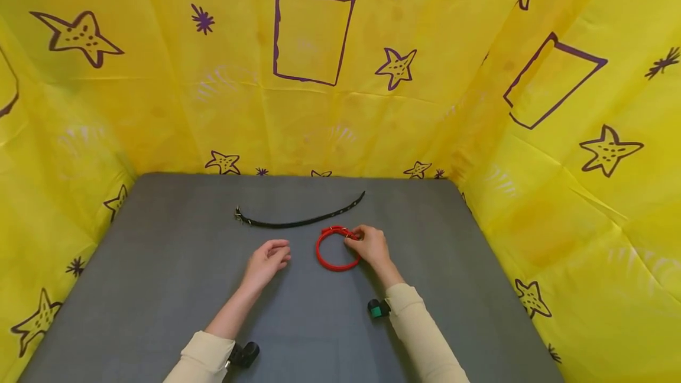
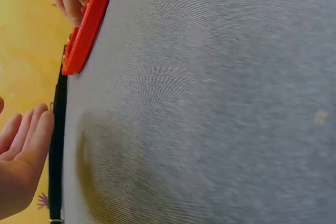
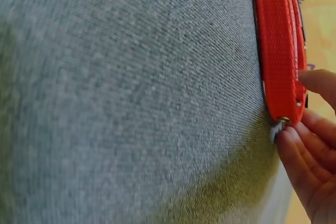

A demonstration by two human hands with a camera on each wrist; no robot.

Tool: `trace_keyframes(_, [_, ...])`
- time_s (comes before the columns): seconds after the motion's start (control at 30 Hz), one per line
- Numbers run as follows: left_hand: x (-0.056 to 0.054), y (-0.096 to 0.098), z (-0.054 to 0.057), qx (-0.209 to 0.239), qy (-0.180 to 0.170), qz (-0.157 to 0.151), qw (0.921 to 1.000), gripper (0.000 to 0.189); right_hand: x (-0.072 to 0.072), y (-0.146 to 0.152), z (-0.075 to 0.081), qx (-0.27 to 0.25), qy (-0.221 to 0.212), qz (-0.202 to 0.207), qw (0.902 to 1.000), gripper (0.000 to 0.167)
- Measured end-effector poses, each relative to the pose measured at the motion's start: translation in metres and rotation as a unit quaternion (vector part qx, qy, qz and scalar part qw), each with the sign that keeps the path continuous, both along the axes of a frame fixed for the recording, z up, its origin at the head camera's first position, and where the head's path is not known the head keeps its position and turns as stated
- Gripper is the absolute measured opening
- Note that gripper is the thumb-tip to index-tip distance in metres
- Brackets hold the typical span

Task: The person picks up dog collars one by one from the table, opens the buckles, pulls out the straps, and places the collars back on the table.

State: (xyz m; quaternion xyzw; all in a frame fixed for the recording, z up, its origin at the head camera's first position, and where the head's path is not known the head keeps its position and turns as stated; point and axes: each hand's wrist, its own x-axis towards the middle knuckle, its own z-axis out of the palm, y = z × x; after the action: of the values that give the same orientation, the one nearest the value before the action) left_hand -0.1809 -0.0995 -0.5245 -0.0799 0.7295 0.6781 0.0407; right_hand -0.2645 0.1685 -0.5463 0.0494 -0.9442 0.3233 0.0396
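A red buckled collar (image 1: 338, 268), closed into a ring, stands on its edge on the grey table. My right hand (image 1: 373, 248) holds it at its right side near the buckle. In the right wrist view, the fingers (image 3: 294, 153) and thumb pinch the red band (image 3: 277, 45) close to a small metal fitting. To the left of the ring, my left hand (image 1: 268, 262) hovers apart from it with relaxed fingers and holds nothing. Behind both hands a black collar (image 1: 298, 223) lies unfastened in a shallow curve, its metal buckle (image 1: 238, 215) at the left end.
The grey table (image 1: 159, 288) is enclosed at the back and sides by yellow cloth (image 1: 223, 105) with purple stars and frames drawn on it. Small black wrist cameras sit on both forearms, below the cream sleeves' cuffs (image 1: 210, 350).
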Motion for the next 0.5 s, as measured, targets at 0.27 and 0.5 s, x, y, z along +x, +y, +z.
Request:
trace_keyframes(0.27, [-0.008,0.007,0.009,-0.153,0.059,-0.026,0.9861,0.026,0.006,0.007,0.013,-0.022,0.003,-0.005,0.9997,0.03])
trace_keyframes(0.5, [-0.023,0.016,0.009,-0.241,0.117,-0.055,0.9619,0.024,0.012,0.012,0.021,-0.018,-0.005,0.006,0.9998,0.028])
